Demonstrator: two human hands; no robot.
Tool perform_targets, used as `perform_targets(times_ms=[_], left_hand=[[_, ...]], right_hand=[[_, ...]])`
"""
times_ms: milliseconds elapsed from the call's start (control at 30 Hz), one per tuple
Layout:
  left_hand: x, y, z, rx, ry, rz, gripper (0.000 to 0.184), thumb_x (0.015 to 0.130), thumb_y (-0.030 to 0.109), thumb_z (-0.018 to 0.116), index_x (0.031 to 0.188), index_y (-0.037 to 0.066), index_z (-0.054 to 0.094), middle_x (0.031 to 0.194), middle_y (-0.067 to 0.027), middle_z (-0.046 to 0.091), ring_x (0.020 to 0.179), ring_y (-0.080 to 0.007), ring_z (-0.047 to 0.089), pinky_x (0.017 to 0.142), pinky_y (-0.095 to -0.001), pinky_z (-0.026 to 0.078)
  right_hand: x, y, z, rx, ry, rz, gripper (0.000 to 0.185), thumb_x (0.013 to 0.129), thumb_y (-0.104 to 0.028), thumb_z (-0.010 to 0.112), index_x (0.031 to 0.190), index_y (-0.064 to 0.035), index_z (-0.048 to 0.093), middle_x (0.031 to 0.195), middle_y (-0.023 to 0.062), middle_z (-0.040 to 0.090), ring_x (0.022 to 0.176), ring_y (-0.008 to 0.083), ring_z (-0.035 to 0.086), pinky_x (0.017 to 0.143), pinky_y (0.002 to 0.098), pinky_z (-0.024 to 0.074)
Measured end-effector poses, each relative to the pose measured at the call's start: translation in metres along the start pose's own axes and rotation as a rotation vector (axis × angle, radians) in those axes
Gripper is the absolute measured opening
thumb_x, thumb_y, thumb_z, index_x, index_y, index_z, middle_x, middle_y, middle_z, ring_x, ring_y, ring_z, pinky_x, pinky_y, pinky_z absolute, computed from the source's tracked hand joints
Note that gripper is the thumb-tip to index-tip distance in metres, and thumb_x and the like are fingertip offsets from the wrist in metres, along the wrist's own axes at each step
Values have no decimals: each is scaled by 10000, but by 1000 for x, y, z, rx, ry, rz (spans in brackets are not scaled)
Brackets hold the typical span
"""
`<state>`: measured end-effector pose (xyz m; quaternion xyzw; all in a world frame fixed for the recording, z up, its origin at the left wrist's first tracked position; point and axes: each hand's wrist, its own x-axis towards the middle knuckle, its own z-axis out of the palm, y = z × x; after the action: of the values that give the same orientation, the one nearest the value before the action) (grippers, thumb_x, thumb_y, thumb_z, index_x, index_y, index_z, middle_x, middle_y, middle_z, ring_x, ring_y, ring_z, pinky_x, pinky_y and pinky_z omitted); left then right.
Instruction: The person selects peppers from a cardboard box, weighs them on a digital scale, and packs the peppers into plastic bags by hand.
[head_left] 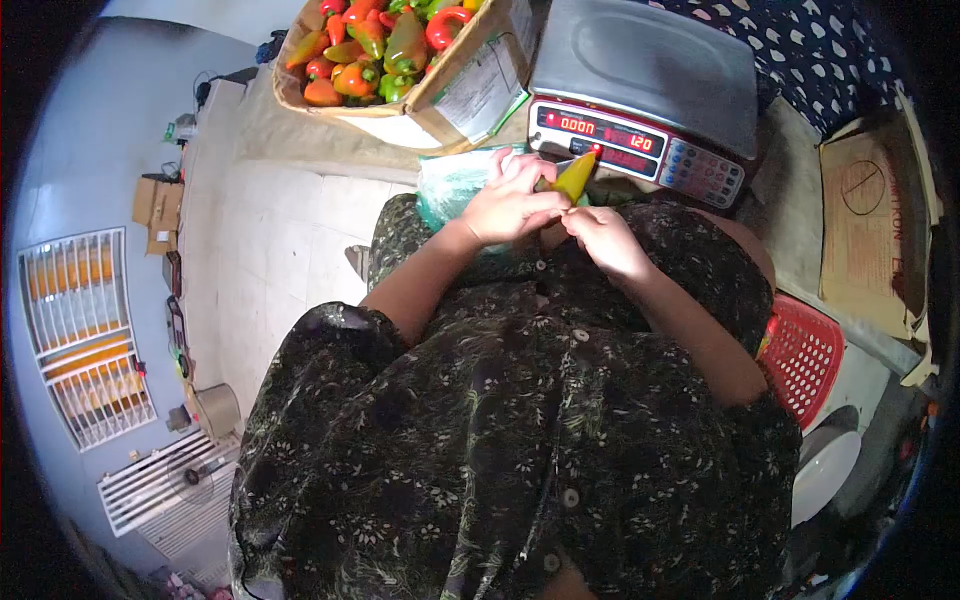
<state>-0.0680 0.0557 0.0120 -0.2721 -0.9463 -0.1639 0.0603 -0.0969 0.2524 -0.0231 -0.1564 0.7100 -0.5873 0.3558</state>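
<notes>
A yellow-green pepper (575,180) points up and to the right in front of my lap, with its tip close to the scale's display. My left hand (510,205) is closed around its lower part. The fingers of my right hand (603,240) are pinched together at the pepper's lower end, against my left thumb. What lies between those right fingertips is too small to tell. A clear greenish plastic bag (445,190) rests on my lap, partly behind my left hand.
A cardboard box (440,110) of red, orange and green peppers (385,50) stands ahead on the left. Beside it sits a digital scale (640,70) with lit red digits. To my right are a red perforated basket (805,355), a white bowl (828,470) and an upright carton (870,230).
</notes>
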Motion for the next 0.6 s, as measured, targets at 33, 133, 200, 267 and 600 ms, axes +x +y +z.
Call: perform_targets(times_ms=[33,133,200,267,600], left_hand=[[-1,2,-1,-6,-1,-12,157,810,264,649,965,241,634,1073,-27,468,1152,-234,417,1011,-521,190],[8,9,-7,-44,0,-26,150,842,275,614,982,227,637,1090,-35,475,1154,-236,408,1015,-493,196],[9,13,-15,-104,-21,-45,164,863,288,589,999,210,640,1107,-40,481,1152,-232,404,1015,-474,202],[8,12,-13,-386,-124,-150,203,907,301,551,1018,165,652,1144,-44,488,1152,-213,394,1023,-414,217],[24,-5,-23,-1238,-336,-340,183,877,138,581,1019,60,666,1107,-52,489,1086,-183,450,966,-298,351]], right_hand=[[-1,2,0,52,-13,5,245,878,-246,511,798,-41,617,656,0,508,596,85,452,553,260,351],[-5,-6,-11,226,-75,-46,178,901,-183,497,827,-57,597,673,-75,457,571,32,362,519,214,294],[-13,-19,-18,326,-103,-43,161,907,-172,489,858,-58,590,679,-80,444,568,23,336,514,206,276],[-13,-35,-23,396,-111,-2,151,912,-165,484,885,-55,583,678,-83,431,567,16,311,511,199,259],[-5,-45,-28,-135,10,-363,176,867,-154,563,843,17,592,694,121,584,630,163,557,620,310,442]])
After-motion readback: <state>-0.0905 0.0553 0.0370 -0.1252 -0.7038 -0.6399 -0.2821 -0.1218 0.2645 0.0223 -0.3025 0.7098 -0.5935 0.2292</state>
